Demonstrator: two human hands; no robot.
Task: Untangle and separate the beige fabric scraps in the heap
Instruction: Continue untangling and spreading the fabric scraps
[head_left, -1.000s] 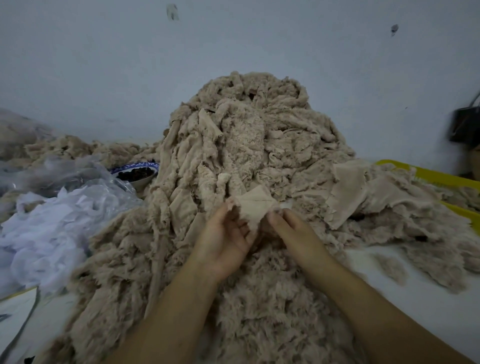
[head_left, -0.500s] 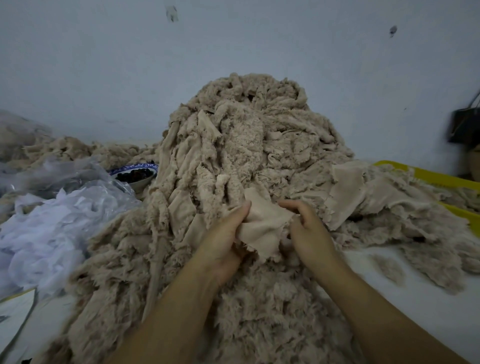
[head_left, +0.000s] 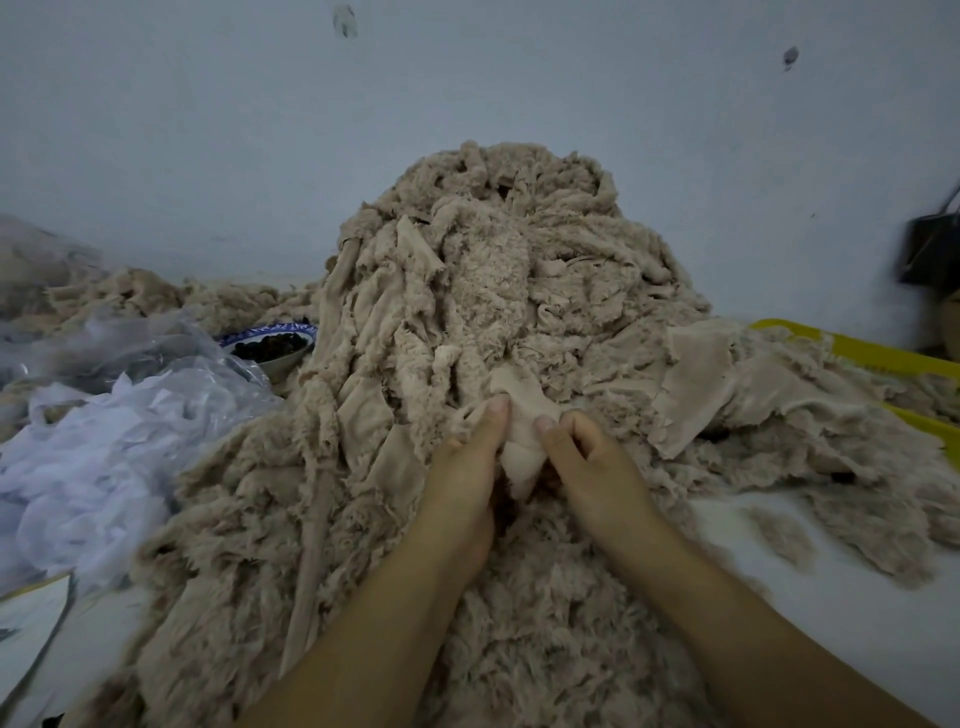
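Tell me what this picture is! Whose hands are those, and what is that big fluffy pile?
No machine here. A person wears a camera on the head, so you look down at their two hands. In front sits a big heap of fluffy beige fabric scraps. The left hand and the right hand both pinch one smooth beige cloth scrap at the heap's front. On the left lie crumpled thin white fabric and a blue-and-white bowl holding something dark. On the right, a yellow tray peeks from under scraps.
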